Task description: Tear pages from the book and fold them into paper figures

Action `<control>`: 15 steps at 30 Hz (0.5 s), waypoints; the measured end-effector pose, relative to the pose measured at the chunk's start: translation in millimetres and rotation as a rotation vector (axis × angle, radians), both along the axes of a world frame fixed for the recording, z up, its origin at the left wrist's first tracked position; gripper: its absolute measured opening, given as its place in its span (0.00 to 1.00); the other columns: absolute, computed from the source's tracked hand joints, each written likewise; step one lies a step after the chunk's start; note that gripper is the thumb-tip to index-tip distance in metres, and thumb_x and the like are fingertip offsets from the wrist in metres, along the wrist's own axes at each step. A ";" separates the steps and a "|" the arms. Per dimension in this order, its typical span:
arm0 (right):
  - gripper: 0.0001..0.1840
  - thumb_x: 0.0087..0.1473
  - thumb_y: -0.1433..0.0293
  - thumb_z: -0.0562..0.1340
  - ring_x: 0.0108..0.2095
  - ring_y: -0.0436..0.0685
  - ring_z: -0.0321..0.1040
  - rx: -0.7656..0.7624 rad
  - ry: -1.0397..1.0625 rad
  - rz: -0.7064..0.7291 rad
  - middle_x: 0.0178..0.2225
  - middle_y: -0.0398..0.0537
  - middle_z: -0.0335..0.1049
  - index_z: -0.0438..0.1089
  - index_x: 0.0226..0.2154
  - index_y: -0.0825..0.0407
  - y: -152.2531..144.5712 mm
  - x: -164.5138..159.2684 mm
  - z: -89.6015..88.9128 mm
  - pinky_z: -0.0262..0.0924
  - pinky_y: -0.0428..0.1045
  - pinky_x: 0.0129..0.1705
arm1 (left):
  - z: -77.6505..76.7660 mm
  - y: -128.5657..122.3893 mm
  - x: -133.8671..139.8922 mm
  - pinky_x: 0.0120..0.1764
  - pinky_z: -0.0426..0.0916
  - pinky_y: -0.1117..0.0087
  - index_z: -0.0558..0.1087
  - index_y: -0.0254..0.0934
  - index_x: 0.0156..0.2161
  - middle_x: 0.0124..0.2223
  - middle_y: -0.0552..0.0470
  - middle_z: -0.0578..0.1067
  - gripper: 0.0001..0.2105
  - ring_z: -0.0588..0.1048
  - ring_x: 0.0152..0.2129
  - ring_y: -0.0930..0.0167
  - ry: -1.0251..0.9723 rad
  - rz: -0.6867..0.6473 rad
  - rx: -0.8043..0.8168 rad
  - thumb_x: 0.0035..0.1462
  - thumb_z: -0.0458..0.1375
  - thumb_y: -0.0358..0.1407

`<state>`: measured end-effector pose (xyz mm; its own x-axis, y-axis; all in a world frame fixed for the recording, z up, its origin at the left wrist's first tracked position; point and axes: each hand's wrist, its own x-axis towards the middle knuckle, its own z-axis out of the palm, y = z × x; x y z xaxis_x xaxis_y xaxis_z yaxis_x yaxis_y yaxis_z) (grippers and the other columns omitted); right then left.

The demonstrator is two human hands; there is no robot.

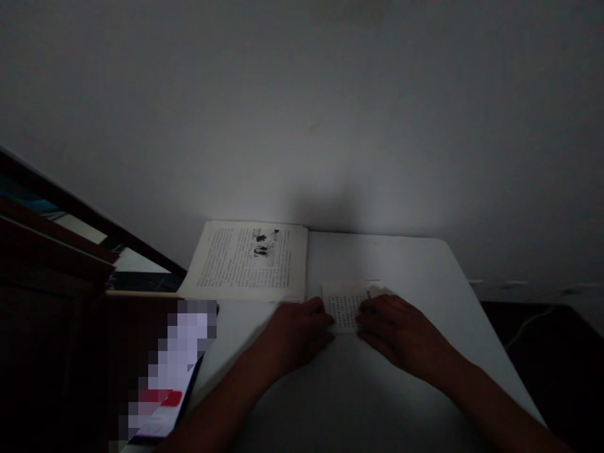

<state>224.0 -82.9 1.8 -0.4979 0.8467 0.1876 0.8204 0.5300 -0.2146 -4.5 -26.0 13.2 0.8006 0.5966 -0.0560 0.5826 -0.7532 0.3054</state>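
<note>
A small piece of printed paper (344, 309), covered in rows of characters and apparently folded, lies on the white table in front of me. My left hand (299, 330) is at its left edge, fingers curled and closed on the paper. From the other side my right hand (396, 327) closes on the right edge, its fingers covering that part of the sheet. The fingertips point towards each other with the text showing between them. The light is dim, so the exact grip of the thumbs is hard to see.
Beyond my left hand lies a stack of printed pages (250, 261) with a picture on top. A phone or tablet with a lit, partly blurred screen (165, 384) is at the table's left edge. The white table (406, 264) meets a grey wall (302, 126).
</note>
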 end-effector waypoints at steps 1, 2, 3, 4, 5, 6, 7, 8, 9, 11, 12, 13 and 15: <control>0.13 0.56 0.66 0.56 0.41 0.59 0.64 0.001 0.000 0.005 0.41 0.52 0.69 0.70 0.43 0.51 0.4 0.8 -0.6 0.59 0.56 0.45 | -1.0 0.2 0.4 0.32 0.64 0.71 0.71 0.41 0.42 0.41 0.52 0.70 0.10 0.71 0.29 0.72 -0.001 0.003 0.012 0.56 0.52 0.37; 0.13 0.56 0.66 0.56 0.42 0.59 0.64 0.001 -0.003 0.012 0.42 0.52 0.69 0.70 0.43 0.51 1.0 1.2 -0.8 0.59 0.57 0.46 | -1.5 0.2 0.8 0.32 0.64 0.71 0.71 0.41 0.43 0.43 0.52 0.70 0.10 0.71 0.29 0.72 -0.001 0.006 0.023 0.57 0.52 0.37; 0.13 0.56 0.66 0.56 0.42 0.59 0.65 0.004 -0.009 0.020 0.41 0.52 0.70 0.70 0.43 0.51 1.6 1.4 -0.7 0.59 0.57 0.46 | -1.6 0.0 1.2 0.32 0.65 0.71 0.70 0.41 0.43 0.44 0.52 0.70 0.10 0.71 0.29 0.72 -0.002 0.007 0.029 0.57 0.51 0.37; 0.13 0.56 0.66 0.56 0.41 0.59 0.65 0.008 -0.017 0.032 0.41 0.52 0.70 0.70 0.42 0.51 2.3 1.3 -0.3 0.59 0.57 0.45 | -1.3 -0.3 1.4 0.33 0.65 0.71 0.70 0.41 0.44 0.45 0.52 0.69 0.11 0.72 0.29 0.72 -0.003 0.008 0.030 0.57 0.51 0.37; 0.13 0.56 0.66 0.56 0.41 0.59 0.65 0.016 -0.025 0.041 0.41 0.52 0.71 0.70 0.41 0.52 3.0 1.2 0.2 0.60 0.57 0.45 | -0.7 -0.8 1.5 0.33 0.65 0.71 0.70 0.41 0.44 0.46 0.52 0.69 0.11 0.72 0.30 0.72 -0.004 0.009 0.029 0.57 0.51 0.37; 0.12 0.56 0.66 0.56 0.40 0.59 0.66 0.028 -0.031 0.051 0.40 0.52 0.71 0.70 0.41 0.52 3.8 1.3 0.6 0.60 0.57 0.44 | 0.1 -1.4 1.4 0.33 0.66 0.70 0.69 0.41 0.45 0.47 0.52 0.69 0.11 0.72 0.30 0.72 -0.008 0.011 0.026 0.57 0.52 0.38; 0.12 0.56 0.66 0.56 0.40 0.59 0.66 0.039 -0.035 0.059 0.40 0.53 0.71 0.71 0.40 0.52 4.6 1.5 0.8 0.61 0.57 0.43 | 0.9 -2.1 1.1 0.34 0.66 0.70 0.69 0.41 0.45 0.48 0.53 0.68 0.11 0.72 0.31 0.72 -0.014 0.012 0.019 0.56 0.52 0.38; 0.12 0.56 0.66 0.56 0.39 0.59 0.67 0.047 -0.036 0.067 0.39 0.53 0.71 0.71 0.40 0.52 5.3 2.1 0.6 0.61 0.56 0.43 | 1.6 -2.6 0.6 0.35 0.67 0.69 0.68 0.41 0.45 0.49 0.53 0.68 0.12 0.73 0.32 0.71 -0.023 0.012 0.013 0.56 0.53 0.37; 0.12 0.56 0.66 0.56 0.39 0.59 0.67 0.055 -0.030 0.079 0.39 0.53 0.72 0.71 0.40 0.52 5.8 3.1 -0.1 0.62 0.56 0.43 | 2.2 -3.1 0.0 0.36 0.67 0.69 0.68 0.41 0.46 0.51 0.53 0.67 0.12 0.73 0.33 0.71 -0.031 0.010 0.006 0.56 0.53 0.37; 0.14 0.55 0.64 0.57 0.40 0.59 0.67 0.073 -0.005 0.097 0.41 0.53 0.71 0.70 0.42 0.52 6.6 6.0 -2.6 0.62 0.57 0.44 | 2.7 -3.3 -1.3 0.39 0.68 0.68 0.66 0.42 0.48 0.55 0.54 0.65 0.14 0.73 0.36 0.69 -0.042 0.008 0.001 0.55 0.53 0.36; 0.15 0.55 0.63 0.57 0.42 0.60 0.66 0.086 0.014 0.101 0.42 0.54 0.71 0.70 0.43 0.52 6.8 7.6 -4.2 0.61 0.58 0.45 | 2.6 -3.1 -1.8 0.40 0.68 0.67 0.64 0.42 0.50 0.57 0.54 0.63 0.16 0.73 0.37 0.69 -0.038 0.011 0.004 0.55 0.53 0.35; 0.17 0.54 0.62 0.58 0.45 0.61 0.65 0.100 0.035 0.098 0.45 0.56 0.69 0.69 0.44 0.53 6.9 9.2 -5.8 0.61 0.59 0.47 | 2.2 -2.8 -2.1 0.40 0.68 0.66 0.63 0.42 0.51 0.58 0.53 0.62 0.17 0.73 0.38 0.68 -0.030 0.014 0.009 0.55 0.53 0.35; 0.21 0.53 0.61 0.59 0.50 0.64 0.61 0.111 0.066 0.077 0.50 0.59 0.65 0.66 0.47 0.53 7.2 11.4 -8.3 0.59 0.61 0.49 | 0.9 -1.9 -1.8 0.41 0.68 0.65 0.60 0.42 0.54 0.60 0.52 0.59 0.20 0.73 0.39 0.67 -0.006 0.015 0.017 0.55 0.53 0.34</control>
<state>235.3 -75.8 -6.5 -0.5440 0.7788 0.3123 0.7624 0.6142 -0.2039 -6.3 -27.9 14.1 0.7920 0.6092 -0.0410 0.5919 -0.7496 0.2961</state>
